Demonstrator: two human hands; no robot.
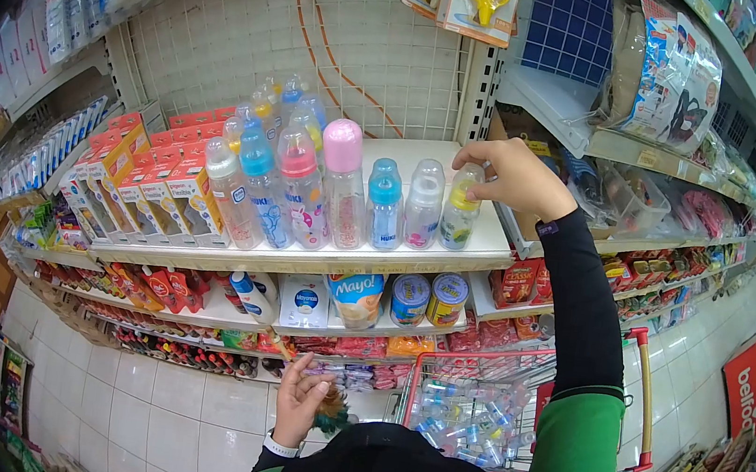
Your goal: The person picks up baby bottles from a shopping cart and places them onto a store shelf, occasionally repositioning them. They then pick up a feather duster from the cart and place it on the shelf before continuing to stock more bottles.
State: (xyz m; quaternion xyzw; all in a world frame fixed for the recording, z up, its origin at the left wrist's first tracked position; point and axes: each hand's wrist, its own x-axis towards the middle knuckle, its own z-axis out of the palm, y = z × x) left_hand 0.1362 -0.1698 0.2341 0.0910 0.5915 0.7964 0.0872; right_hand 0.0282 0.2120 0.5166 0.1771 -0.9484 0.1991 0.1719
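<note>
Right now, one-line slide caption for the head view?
Right hand at the top of a small, clear, yellow-marked plastic baby bottle on a white shelf; left hand lower.

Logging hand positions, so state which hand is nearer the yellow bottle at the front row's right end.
Right. The right hand is at the top of the yellow bottle; the left hand is lower down and much farther away.

Clear yellow-collared bottle (458, 222), upright on white shelf (498, 241); brown-green feathery tuft (333, 411) beside left hand (298, 402).
</note>
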